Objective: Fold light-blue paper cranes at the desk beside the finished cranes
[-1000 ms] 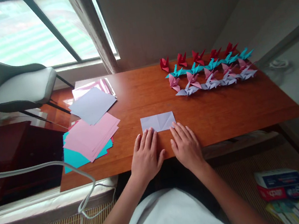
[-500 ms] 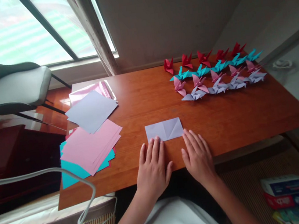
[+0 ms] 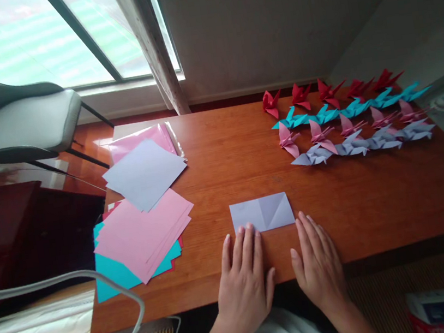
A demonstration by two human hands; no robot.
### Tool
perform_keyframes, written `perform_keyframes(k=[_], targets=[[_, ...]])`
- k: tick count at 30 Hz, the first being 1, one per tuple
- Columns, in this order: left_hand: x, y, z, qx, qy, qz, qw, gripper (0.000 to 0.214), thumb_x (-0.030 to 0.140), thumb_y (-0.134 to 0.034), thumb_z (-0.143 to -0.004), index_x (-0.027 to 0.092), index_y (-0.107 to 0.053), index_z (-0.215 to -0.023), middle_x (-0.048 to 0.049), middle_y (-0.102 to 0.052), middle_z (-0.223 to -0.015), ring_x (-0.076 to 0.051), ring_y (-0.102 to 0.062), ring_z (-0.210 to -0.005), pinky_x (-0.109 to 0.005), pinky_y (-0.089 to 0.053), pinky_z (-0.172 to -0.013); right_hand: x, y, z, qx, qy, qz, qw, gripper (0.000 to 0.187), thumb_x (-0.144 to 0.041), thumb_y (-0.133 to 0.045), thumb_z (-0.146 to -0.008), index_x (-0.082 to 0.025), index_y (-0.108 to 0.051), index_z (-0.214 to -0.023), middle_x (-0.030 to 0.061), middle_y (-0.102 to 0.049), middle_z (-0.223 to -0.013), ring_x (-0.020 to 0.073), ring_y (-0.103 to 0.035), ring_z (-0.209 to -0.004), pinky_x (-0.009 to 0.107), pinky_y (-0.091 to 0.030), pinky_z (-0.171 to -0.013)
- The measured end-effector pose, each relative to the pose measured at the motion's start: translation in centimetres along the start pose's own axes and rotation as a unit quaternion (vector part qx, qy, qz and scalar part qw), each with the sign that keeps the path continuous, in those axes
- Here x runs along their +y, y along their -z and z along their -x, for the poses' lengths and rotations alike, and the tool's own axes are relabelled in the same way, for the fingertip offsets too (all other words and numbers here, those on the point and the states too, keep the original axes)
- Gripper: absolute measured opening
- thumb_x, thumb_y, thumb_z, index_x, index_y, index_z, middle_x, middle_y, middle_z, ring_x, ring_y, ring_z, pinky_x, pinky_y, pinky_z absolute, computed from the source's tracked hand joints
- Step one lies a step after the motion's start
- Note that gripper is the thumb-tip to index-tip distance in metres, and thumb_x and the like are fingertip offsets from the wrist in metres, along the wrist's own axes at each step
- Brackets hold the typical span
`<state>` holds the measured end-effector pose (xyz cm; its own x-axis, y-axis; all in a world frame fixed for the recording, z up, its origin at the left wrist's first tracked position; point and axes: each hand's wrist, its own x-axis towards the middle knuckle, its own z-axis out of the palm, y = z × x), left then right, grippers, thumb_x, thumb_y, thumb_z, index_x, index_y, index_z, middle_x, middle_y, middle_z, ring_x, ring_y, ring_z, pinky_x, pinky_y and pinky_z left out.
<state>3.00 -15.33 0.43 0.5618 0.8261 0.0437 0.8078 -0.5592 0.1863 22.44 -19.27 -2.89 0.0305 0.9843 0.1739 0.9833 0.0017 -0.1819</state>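
Paper (image 3: 267,212), pale lilac and creased, lies flat on the desk (image 3: 221,161) before me, my left hand (image 3: 244,279) touching its near edge, fingers extended. I have my right hand (image 3: 320,263) likewise outstretched, just beside the near right corner. Cranes (image 3: 353,145) stand beyond, at right; sheets (image 3: 144,230) lie left.

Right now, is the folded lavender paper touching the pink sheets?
Apart: the head view shows brown tabletop between the folded lavender paper and the pink sheets.

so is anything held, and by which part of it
Nothing is gripped; the left hand rests on the near edge of the creased pale-lilac paper rectangle, the right hand beside its near right corner.
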Motion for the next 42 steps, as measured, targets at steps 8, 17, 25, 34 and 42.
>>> perform_keyframes(k=[8,17,25,34,42], targets=[[-0.1,-0.1,0.1,0.013,-0.006,-0.014,1.0,0.064,0.041,-0.046,-0.097,0.01,-0.039,-0.152,-0.013,-0.032,-0.162,-0.031,-0.026,-0.151,-0.049,-0.011,-0.125,0.1,-0.3,0.2,0.01,0.004,0.001,1.0,0.069,-0.028,-0.043,-0.096,-0.011,-0.02,-0.159,0.0184,-0.037,-0.159,0.0342,-0.039,-0.144,0.054,-0.039,-0.112],[-0.2,0.1,-0.3,0.031,-0.004,-0.002,0.999,0.066,0.047,-0.048,-0.096,0.015,-0.04,-0.153,-0.0139,-0.034,-0.161,-0.031,-0.029,-0.15,-0.047,-0.012,-0.124,0.2,0.0,0.1,0.007,0.005,-0.007,1.0,0.068,-0.03,-0.043,-0.097,-0.012,-0.021,-0.159,0.0183,-0.038,-0.158,0.0351,-0.041,-0.143,0.055,-0.04,-0.111],[-0.1,0.1,-0.2,0.045,-0.004,-0.005,0.999,0.064,0.046,-0.05,-0.095,0.015,-0.043,-0.151,-0.014,-0.037,-0.16,-0.031,-0.032,-0.149,-0.046,-0.015,-0.123,0.3,0.0,0.2,0.005,0.003,-0.035,0.999,0.067,-0.03,-0.045,-0.098,-0.016,-0.021,-0.158,0.0181,-0.038,-0.158,0.0362,-0.042,-0.141,0.058,-0.042,-0.109],[-0.2,-0.1,-0.2,0.056,-0.008,0.01,0.998,0.065,0.045,-0.051,-0.095,0.013,-0.041,-0.152,-0.0136,-0.035,-0.161,-0.031,-0.031,-0.149,-0.045,-0.014,-0.123,2.7,1.1,-4.9,0.011,-0.037,-0.239,0.97,0.06,-0.034,-0.054,-0.096,-0.024,-0.033,-0.151,0.0142,-0.049,-0.148,0.0307,-0.051,-0.132,0.05,-0.049,-0.103],[-0.1,-0.2,0.1,0.042,0.003,0.005,0.999,0.067,0.039,-0.052,-0.096,0.013,-0.035,-0.155,-0.0119,-0.028,-0.164,-0.031,-0.025,-0.151,-0.047,-0.018,-0.123,2.0,1.7,-15.8,-0.128,0.116,-0.273,0.946,0.024,-0.028,-0.072,-0.083,-0.019,-0.063,-0.103,0.0099,-0.067,-0.104,0.0266,-0.06,-0.099,0.042,-0.05,-0.089]])
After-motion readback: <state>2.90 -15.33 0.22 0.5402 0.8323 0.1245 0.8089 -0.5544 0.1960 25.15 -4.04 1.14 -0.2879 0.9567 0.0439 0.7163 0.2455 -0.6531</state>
